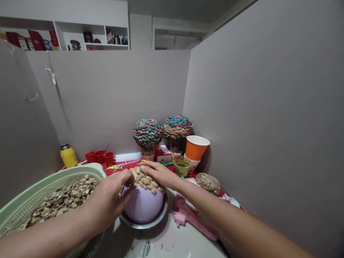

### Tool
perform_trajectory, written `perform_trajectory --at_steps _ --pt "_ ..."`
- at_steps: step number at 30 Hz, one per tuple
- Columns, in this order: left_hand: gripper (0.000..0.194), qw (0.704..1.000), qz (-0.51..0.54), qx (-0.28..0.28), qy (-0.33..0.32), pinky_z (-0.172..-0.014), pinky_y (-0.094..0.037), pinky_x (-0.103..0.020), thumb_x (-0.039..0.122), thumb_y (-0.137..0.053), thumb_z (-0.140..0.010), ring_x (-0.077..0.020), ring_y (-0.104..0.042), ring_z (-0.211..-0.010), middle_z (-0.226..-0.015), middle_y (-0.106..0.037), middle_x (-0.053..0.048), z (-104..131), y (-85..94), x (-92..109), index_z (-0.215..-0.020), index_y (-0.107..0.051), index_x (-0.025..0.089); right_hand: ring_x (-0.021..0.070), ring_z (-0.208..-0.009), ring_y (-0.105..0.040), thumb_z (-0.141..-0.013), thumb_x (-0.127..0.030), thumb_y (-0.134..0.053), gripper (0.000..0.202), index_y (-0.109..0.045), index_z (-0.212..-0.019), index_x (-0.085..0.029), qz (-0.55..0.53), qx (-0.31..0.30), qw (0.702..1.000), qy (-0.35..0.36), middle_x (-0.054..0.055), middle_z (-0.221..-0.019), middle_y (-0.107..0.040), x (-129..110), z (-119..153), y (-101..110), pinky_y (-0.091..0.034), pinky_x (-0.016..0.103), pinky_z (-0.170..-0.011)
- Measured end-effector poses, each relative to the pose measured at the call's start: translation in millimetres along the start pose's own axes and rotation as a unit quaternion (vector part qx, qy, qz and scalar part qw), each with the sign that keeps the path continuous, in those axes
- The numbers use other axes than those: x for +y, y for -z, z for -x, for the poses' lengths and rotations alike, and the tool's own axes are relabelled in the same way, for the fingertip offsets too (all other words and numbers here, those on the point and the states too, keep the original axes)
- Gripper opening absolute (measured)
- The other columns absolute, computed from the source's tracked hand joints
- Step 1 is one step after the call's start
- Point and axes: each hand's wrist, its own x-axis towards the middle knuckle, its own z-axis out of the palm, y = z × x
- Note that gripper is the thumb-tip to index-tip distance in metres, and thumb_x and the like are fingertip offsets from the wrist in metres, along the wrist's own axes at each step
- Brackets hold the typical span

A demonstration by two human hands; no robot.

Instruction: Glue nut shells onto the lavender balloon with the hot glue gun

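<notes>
A lilac balloon (143,204) sits in a round metal bowl (143,225), its top covered with peanut shells (146,181). My left hand (116,191) is at the balloon's left side, thumb and fingers pinched together near the edge of the shell layer. Whatever is between those fingertips is hidden. Across the top and right of the shells lies my right hand (157,173), fingers stretched out and resting on them. To the left, a pale green colander (100,171) holds many loose shells (64,197).
A pink glue gun (193,218) lies right of the bowl, beneath my right forearm. Behind stand two colourful shell-covered balls (148,132), an orange paper cup (197,148), a twine coil (208,182), red cups (108,158) and a yellow jar (68,156). Grey partitions (120,89) surround the table.
</notes>
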Motion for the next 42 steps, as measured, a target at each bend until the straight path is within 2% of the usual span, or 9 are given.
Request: perform_trajectory --at_steps 5,9,18,27,32,38,40,42 --pt "0.011 0.992 -0.108 -0.044 -0.057 -0.063 -0.041 -0.028 0.015 -0.051 -0.085 -0.0191 -0.057 -0.069 -0.076 -0.064 -0.003 3 -8.5 -9 -0.084 -0.059 0.023 0.0255 -0.106 -0.06 -0.089 -0.047 -0.047 0.042 -0.067 -0.11 -0.017 -0.008 0.004 1.0 -0.007 0.007 -0.111 -0.068 -1 1 -1 -0.043 0.038 -0.094" --pt "0.016 0.982 -0.15 -0.048 -0.105 -0.064 -0.041 -0.029 0.014 -0.048 -0.087 -0.0199 -0.057 -0.069 -0.077 -0.065 -0.005 4 -9.2 -10 -0.088 -0.062 0.021 0.0258 -0.106 -0.06 -0.088 -0.047 -0.048 0.042 -0.067 -0.109 -0.016 -0.011 0.007 1.0 -0.005 0.007 -0.111 -0.068 -2 2 -2 -0.043 0.038 -0.095" --pt "0.023 0.958 -0.22 -0.121 -0.138 -0.067 -0.043 -0.032 0.007 -0.044 -0.085 -0.0223 -0.057 -0.073 -0.084 -0.066 -0.008 6 -10.5 -17 -0.094 -0.06 0.021 0.0257 -0.108 -0.059 -0.089 -0.046 -0.048 0.04 -0.067 -0.11 -0.018 -0.006 0.013 1.0 -0.004 0.006 -0.113 -0.068 0 3 -2 -0.042 0.037 -0.096" --pt "0.026 0.975 -0.157 -0.102 -0.124 -0.075 -0.046 -0.035 0.013 -0.049 -0.086 -0.0257 -0.061 -0.08 -0.094 -0.07 -0.013 5 -9.4 -17 -0.102 -0.069 0.021 0.0256 -0.107 -0.059 -0.089 -0.045 -0.049 0.039 -0.067 -0.11 -0.017 -0.003 0.013 1.0 -0.005 0.006 -0.112 -0.068 -3 4 -2 -0.044 0.037 -0.095" --pt "0.024 0.99 -0.071 -0.044 -0.114 -0.073 -0.048 -0.033 0.013 -0.056 -0.083 -0.0242 -0.063 -0.077 -0.092 -0.072 -0.011 6 -9.8 -18 -0.098 -0.072 0.023 0.0259 -0.107 -0.059 -0.09 -0.044 -0.049 0.041 -0.066 -0.113 -0.016 -0.001 0.013 1.0 -0.008 0.007 -0.113 -0.067 -4 4 -2 -0.044 0.037 -0.094" --pt "0.021 0.978 -0.107 -0.047 -0.171 -0.068 -0.05 -0.031 0.013 -0.053 -0.087 -0.0211 -0.063 -0.071 -0.087 -0.072 -0.009 5 -8.2 -17 -0.098 -0.069 0.021 0.0255 -0.107 -0.059 -0.089 -0.045 -0.049 0.04 -0.066 -0.113 -0.017 -0.002 0.011 1.0 -0.003 0.007 -0.113 -0.067 -3 6 -2 -0.043 0.037 -0.094" --pt "0.019 0.96 -0.154 -0.044 -0.229 -0.067 -0.052 -0.031 0.013 -0.05 -0.089 -0.0199 -0.063 -0.071 -0.085 -0.071 -0.009 4 -6.9 -16 -0.096 -0.067 0.018 0.0254 -0.106 -0.059 -0.089 -0.045 -0.049 0.04 -0.066 -0.112 -0.017 -0.002 0.01 1.0 -0.002 0.006 -0.112 -0.067 -2 6 -2 -0.044 0.037 -0.093" --pt "0.021 0.928 -0.227 -0.046 -0.292 -0.066 -0.053 -0.032 0.012 -0.043 -0.092 -0.0197 -0.063 -0.072 -0.086 -0.071 -0.01 3 -5.6 -14 -0.094 -0.064 0.015 0.0252 -0.104 -0.06 -0.089 -0.045 -0.05 0.039 -0.066 -0.112 -0.018 -0.003 0.011 1.0 0.001 0.006 -0.11 -0.068 0 6 -3 -0.044 0.036 -0.092"
